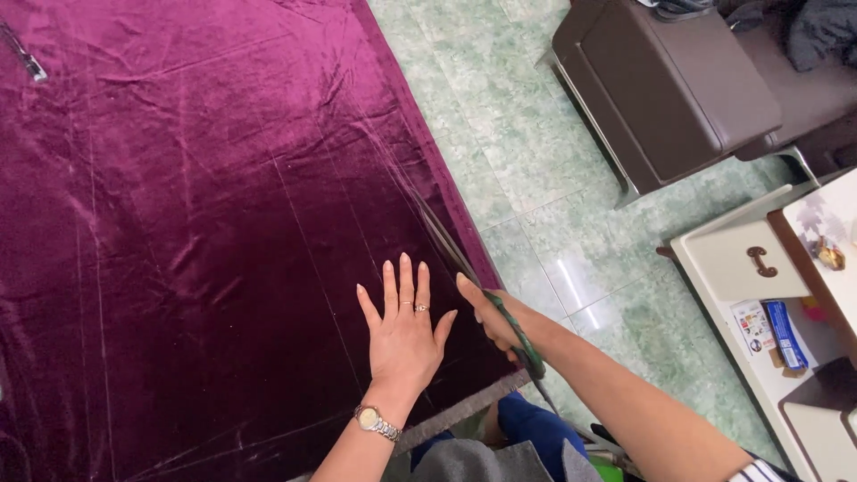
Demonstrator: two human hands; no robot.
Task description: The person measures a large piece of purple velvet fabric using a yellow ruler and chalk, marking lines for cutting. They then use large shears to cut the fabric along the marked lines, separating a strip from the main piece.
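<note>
We had the purple velvet cloth (205,223) spread flat over the floor, filling the frame from nine o'clock through the centre. Our left hand (403,335) lay on it palm down just below centre, fingers spread wide and gripping nothing; we judged it pressed there to keep the slippery pile from shifting beside the cut. A ring sat on one finger and a metal wristwatch (376,422) on the wrist toward six o'clock.

Just to the three o'clock side of that hand, our right hand (496,319) was closed around the green handles of a pair of scissors (482,295). The blades ran up toward twelve o'clock along a faint chalk line near the cloth's right edge, and a narrow strip seemed to part from the main piece there. How far the blades stood apart we could not tell.

Other chalk lines crossed the velvet. At eleven o'clock a small dark object (25,55) rested on the cloth, too small to identify. Off the cloth, pale green floor tiles (527,152) ran toward one o'clock, where a brown padded seat (665,85) stood well apart from the cutting line. At four o'clock a cream cabinet (759,295) held small items. Nothing lay across the blades' path; our own blue-clad knee (536,433) sat close under the right forearm at six o'clock.
</note>
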